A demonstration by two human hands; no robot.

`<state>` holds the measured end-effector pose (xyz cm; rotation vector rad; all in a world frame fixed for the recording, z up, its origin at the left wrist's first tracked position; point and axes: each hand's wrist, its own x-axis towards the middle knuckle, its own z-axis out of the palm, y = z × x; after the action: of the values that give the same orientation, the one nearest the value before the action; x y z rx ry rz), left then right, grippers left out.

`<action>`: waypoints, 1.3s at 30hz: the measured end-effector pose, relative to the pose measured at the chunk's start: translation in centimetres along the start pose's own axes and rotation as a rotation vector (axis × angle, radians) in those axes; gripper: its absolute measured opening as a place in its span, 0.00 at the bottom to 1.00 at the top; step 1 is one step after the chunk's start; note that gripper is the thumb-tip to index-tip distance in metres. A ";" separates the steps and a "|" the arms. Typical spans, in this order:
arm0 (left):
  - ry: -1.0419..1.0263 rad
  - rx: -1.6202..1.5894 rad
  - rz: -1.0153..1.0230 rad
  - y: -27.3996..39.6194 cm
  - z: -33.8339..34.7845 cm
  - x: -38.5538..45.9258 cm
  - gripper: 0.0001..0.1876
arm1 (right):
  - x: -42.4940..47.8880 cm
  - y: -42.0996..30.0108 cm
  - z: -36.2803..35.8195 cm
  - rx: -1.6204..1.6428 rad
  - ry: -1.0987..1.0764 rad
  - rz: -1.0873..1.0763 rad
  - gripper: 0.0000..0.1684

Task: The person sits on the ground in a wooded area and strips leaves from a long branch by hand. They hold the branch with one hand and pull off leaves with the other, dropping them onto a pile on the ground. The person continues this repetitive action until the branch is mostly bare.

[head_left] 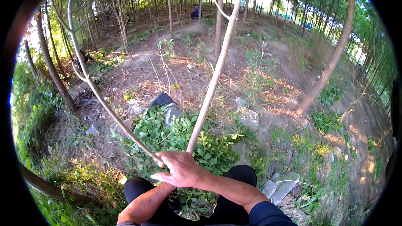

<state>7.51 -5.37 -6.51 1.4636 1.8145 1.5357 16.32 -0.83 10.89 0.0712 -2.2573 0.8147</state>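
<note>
Two bare pale stems, a thinner left branch (108, 108) and a thicker right branch (213, 84), slant up and apart from beneath my right hand (182, 169). That hand is closed around the lower end of the thinner one, its thumb jutting left. Whether it also grips the thicker stem is hidden. My left forearm (147, 202) reaches up under it, and the right hand covers my left hand. Just beyond lies a heap of green leafy cuttings (185, 131), between and ahead of my bent knees (241, 177) in dark trousers.
A dark object (161, 99) and a grey one (172, 113) sit at the heap's far edge. Flat slabs (284, 188) lie at right, another block (248, 117) farther off. A leaning trunk (333, 59) stands right; a thick trunk (56, 188) crosses lower left. A person (195, 13) crouches far back.
</note>
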 end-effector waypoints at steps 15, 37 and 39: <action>-0.302 -0.225 -0.469 5.3 -3.2 -3.4 0.16 | 1.0 15.7 -8.1 1.113 0.794 0.719 0.29; -0.490 -0.059 -0.601 2.3 -2.1 -2.9 0.18 | 1.1 12.0 -5.3 1.105 0.781 0.554 0.11; -0.425 -0.019 -0.650 1.1 -1.8 -2.7 0.29 | 0.1 12.4 -5.2 1.061 0.642 0.478 0.08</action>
<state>7.75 -8.67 -5.83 0.9445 1.7516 0.8452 16.03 12.11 7.10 -0.2178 -1.0636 1.8908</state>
